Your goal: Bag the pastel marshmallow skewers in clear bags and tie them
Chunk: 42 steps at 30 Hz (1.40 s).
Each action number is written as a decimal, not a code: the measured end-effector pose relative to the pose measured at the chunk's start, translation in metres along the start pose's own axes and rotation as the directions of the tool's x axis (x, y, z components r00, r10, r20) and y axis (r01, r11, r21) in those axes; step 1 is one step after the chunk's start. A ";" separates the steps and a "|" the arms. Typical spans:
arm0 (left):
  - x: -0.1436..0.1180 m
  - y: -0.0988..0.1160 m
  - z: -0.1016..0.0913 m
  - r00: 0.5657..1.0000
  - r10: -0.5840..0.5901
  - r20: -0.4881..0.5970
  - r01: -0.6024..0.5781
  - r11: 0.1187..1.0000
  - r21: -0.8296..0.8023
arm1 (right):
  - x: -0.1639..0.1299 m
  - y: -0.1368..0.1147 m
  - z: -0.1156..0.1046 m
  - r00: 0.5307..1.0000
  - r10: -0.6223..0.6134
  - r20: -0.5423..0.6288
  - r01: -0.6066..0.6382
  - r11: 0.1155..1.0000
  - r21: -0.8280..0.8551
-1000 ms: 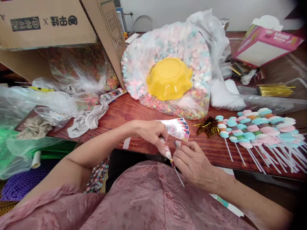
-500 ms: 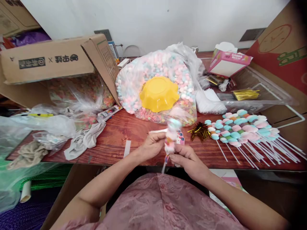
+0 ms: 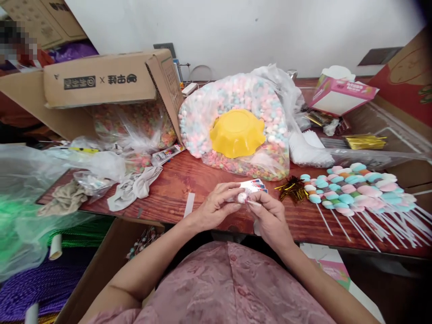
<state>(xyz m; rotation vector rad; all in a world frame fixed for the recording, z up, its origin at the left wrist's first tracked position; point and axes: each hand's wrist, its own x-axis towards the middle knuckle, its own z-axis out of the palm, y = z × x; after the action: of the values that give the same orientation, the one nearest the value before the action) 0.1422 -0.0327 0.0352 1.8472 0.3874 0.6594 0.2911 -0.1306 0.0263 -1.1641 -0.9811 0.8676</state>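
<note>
Both of my hands meet over the front edge of the red-brown table [image 3: 189,180]. My left hand [image 3: 216,206] and my right hand [image 3: 268,216] pinch a small wrapped marshmallow skewer [image 3: 241,197] between their fingertips; only its pale top shows. Just behind my fingers lies a small stack of printed paper tags [image 3: 254,183]. A bunch of gold twist ties [image 3: 293,188] sits to the right of the tags. Further right lies a heap of finished marshmallow skewers [image 3: 357,189] with white sticks pointing toward me.
A big clear bag of pastel candy [image 3: 236,99] with an upturned yellow bowl [image 3: 237,132] stands mid-table. An open cardboard box [image 3: 101,85] holds bagged candy at the left. Plastic bags [image 3: 40,180], a grey cloth [image 3: 135,188], a pink carton [image 3: 340,93] and an open box [image 3: 101,265] beside my knees surround me.
My hands lifted the skewer from my lap up over the table edge, and its stick no longer shows. The camera tilted up, revealing more of the wall and box.
</note>
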 end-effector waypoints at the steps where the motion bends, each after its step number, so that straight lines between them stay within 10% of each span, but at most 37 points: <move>1: -0.003 0.000 -0.004 1.000 0.021 0.017 -0.021 0.999 0.035 | -0.002 0.003 0.003 0.995 0.092 0.028 -0.095 0.987 0.133; 6: -0.028 0.012 -0.011 0.996 0.047 0.080 -0.067 0.962 0.264 | -0.015 0.009 0.020 0.868 0.418 0.268 -0.497 0.734 0.463; 9: -0.053 0.030 -0.015 0.994 0.067 0.089 -0.108 0.775 0.622 | -0.025 0.014 0.039 0.774 0.485 0.407 -0.627 0.677 0.385; 12: -0.089 0.053 -0.032 0.962 -0.243 0.125 0.041 0.580 0.814 | -0.034 0.019 0.059 0.709 0.485 0.511 -0.643 0.742 0.188; 15: -0.130 0.066 -0.063 0.691 -0.721 0.054 0.250 0.308 0.918 | -0.034 0.021 0.058 0.792 0.358 0.495 -0.440 0.896 0.057; 18: -0.143 0.061 -0.083 0.448 -0.868 -0.214 0.310 -0.073 0.948 | -0.029 0.021 0.035 0.917 -0.022 0.398 0.136 0.956 -0.261; 20: -0.124 0.052 -0.076 0.513 -0.843 -0.158 0.287 -0.005 0.958 | -0.026 0.022 0.015 0.930 -0.159 0.332 0.292 0.867 -0.403; 23: -0.057 0.034 -0.032 0.820 -0.557 0.135 0.072 0.334 0.940 | -0.025 0.022 -0.013 0.966 -0.195 0.169 0.253 0.845 -0.472; 25: -0.004 0.020 0.006 0.891 -0.369 0.264 -0.116 0.378 0.919 | -0.026 0.020 -0.035 0.963 -0.256 0.081 0.254 0.777 -0.575; 29: 0.064 -0.009 0.058 0.888 -0.263 0.376 -0.298 0.292 0.909 | -0.036 0.009 -0.099 0.888 -0.459 -0.032 0.187 0.424 -0.886; 34: 0.065 -0.031 0.064 0.918 -0.225 0.326 -0.277 0.224 0.934 | -0.056 0.008 -0.178 0.838 -0.524 -0.152 -0.139 0.065 -0.988; 38: 0.061 -0.038 0.059 0.943 -0.181 0.281 -0.235 0.238 0.942 | -0.055 0.024 -0.187 0.912 -0.324 -0.251 -0.296 -0.096 -0.950; 42: 0.067 -0.045 0.053 0.954 -0.134 0.269 -0.222 0.289 0.931 | -0.040 0.031 -0.174 0.891 -0.207 -0.405 -0.436 -0.136 -0.890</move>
<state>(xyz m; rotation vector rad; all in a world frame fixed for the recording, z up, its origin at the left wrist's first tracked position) 0.2296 -0.0197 -0.0035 3.1218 0.6095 0.0664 0.4392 -0.2180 -0.0299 -2.7543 -1.1031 -0.4083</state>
